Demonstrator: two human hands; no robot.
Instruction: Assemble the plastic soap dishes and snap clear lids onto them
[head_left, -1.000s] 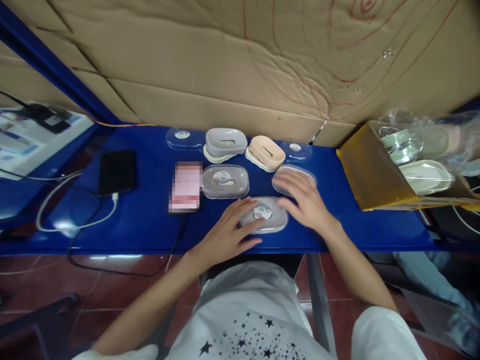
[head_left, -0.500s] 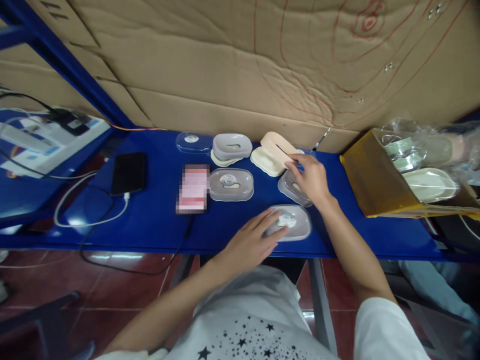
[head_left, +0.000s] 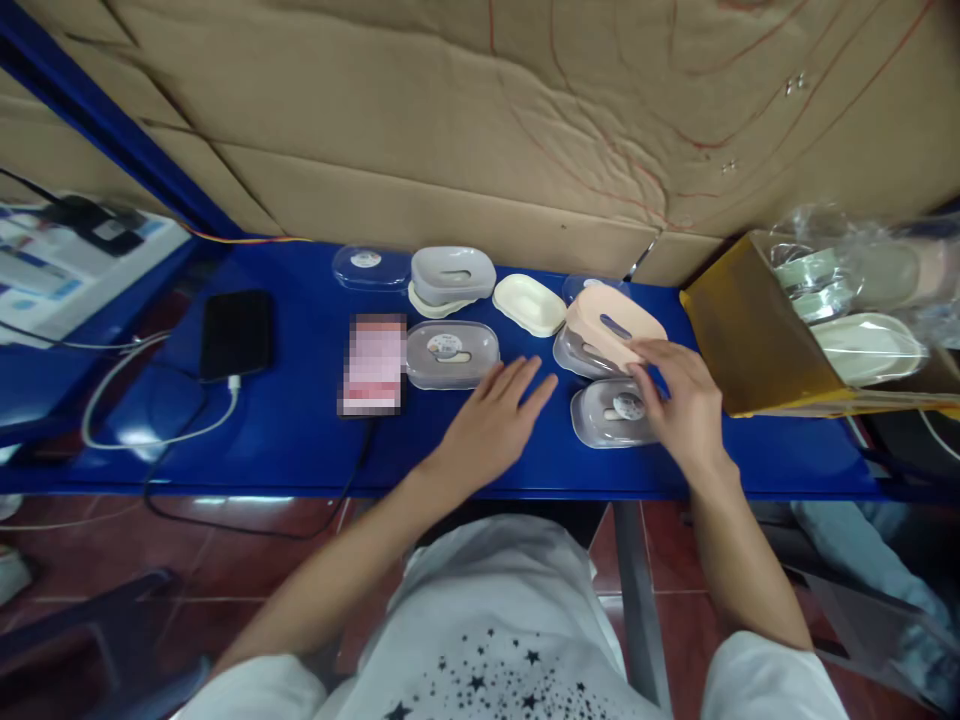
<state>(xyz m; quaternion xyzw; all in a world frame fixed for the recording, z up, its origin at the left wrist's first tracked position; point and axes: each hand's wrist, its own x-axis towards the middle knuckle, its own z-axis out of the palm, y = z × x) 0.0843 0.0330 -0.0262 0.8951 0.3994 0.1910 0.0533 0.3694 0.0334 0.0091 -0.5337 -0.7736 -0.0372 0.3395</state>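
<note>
Dish (head_left: 585, 358) under peach tray (head_left: 616, 306) in pinched right grip (head_left: 684, 402), empty left grip (head_left: 493, 425) outspread near another dish (head_left: 442, 372)

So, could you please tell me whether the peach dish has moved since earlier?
Yes, the peach dish went rightward off the cream dish, toward the cardboard box.
</note>
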